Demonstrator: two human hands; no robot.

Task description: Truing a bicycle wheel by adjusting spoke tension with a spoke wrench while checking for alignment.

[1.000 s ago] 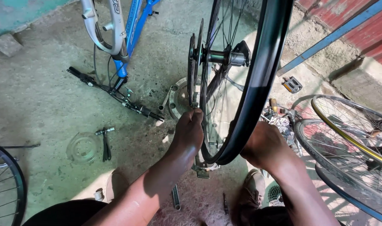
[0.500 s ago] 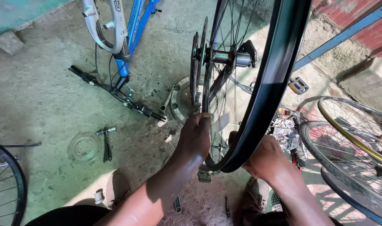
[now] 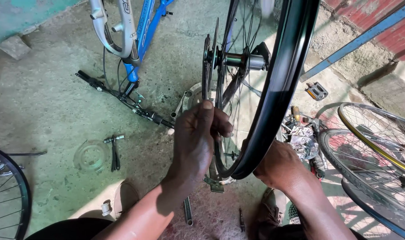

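A black bicycle wheel rim [image 3: 278,93] stands upright in front of me, its silver hub [image 3: 244,61] and a dark disc [image 3: 208,66] near the top. My left hand [image 3: 196,142] is up against the spokes on the wheel's left side, fingers pinched on them just below the disc. My right hand [image 3: 280,166] grips the lower part of the rim from the right. The wheel's bottom rests near a small metal part [image 3: 213,183] on the ground.
An upturned blue and white bike frame [image 3: 136,31] with black handlebars [image 3: 122,95] lies behind. A clear plastic disc [image 3: 91,156] and a small tool [image 3: 115,151] sit on the concrete at left. More wheels [image 3: 371,151] lie right; another wheel [image 3: 9,195] at lower left. A pedal [image 3: 316,91] lies beyond.
My left hand has climbed up the spokes from the wheel's lower edge toward the disc. The wheel now stands higher and closer in the view.
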